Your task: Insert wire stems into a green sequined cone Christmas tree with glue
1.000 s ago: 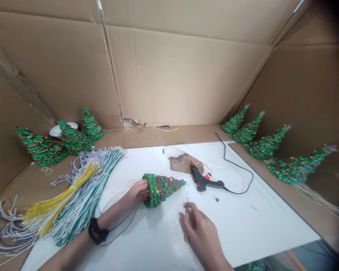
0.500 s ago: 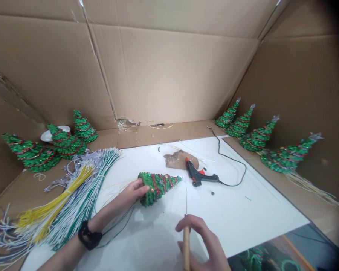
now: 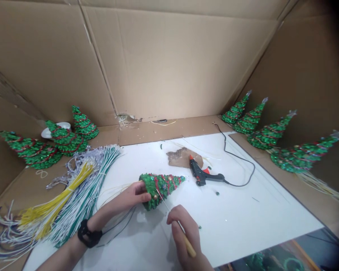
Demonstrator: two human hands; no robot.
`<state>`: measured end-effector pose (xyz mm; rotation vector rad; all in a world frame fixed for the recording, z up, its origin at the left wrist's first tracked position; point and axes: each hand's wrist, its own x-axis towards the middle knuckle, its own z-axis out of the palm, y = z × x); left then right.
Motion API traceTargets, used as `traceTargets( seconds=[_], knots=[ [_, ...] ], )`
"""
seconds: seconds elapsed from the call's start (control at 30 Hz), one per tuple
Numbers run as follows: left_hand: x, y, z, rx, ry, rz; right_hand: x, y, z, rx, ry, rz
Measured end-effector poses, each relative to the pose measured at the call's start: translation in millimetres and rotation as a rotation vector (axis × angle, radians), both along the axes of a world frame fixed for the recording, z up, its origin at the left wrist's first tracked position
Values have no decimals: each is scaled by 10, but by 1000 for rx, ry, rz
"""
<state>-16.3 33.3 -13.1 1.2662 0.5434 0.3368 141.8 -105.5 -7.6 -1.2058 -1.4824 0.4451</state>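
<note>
A small green Christmas tree ornament (image 3: 164, 185), wound with a red garland and dotted with beads, lies on its side with its tip pointing right. My left hand (image 3: 138, 192) grips its wide base, the fingers partly hidden inside and the thumb on the outside. In my right hand (image 3: 185, 233) is a thin metal awl (image 3: 188, 244) with a wooden handle. Its slender shaft reaches up and left to the tree's side; whether the tip goes in or only touches cannot be made out. Thin wires trail from the base behind my left wrist.
A black glue gun (image 3: 205, 175) rests by a brown cardboard scrap (image 3: 180, 158), its cord running to the back. Bundles of yellow twist ties (image 3: 59, 199) and green and white ones (image 3: 97, 184) lie left. More finished trees (image 3: 296, 156) stand along both sides, near cardboard walls (image 3: 186, 64).
My right hand has swung the awl from upright, apart from the tree, to a leftward slant with its shaft at the tree's side. My left hand keeps its grip. The view has shifted slightly.
</note>
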Motion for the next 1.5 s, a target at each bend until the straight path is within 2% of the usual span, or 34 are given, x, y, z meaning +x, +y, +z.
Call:
traceTargets(
  seconds=[0.17,0.27,0.43,0.63,0.97,1.13,1.5],
  knots=[
    [-4,-3,-24,-9,-7,-17,23,0,-78,35,-15,28],
    [8,-16,6,-10,-7,-9,22,-8,-89,71,-6,25],
    [17,-14,47,-11,-22,23,5,-23,-100,44,4,40],
    [-8,6,-28,-162,-134,20,3,-14,-105,31,31,64],
    [71,-96,-159,-15,32,183,5,-9,-221,114,-89,117],
    [92,-110,-108,45,22,176,-3,1,-239,137,-130,115],
    [123,-139,-91,11,-25,195,6,0,-223,152,-226,110]
  ],
)
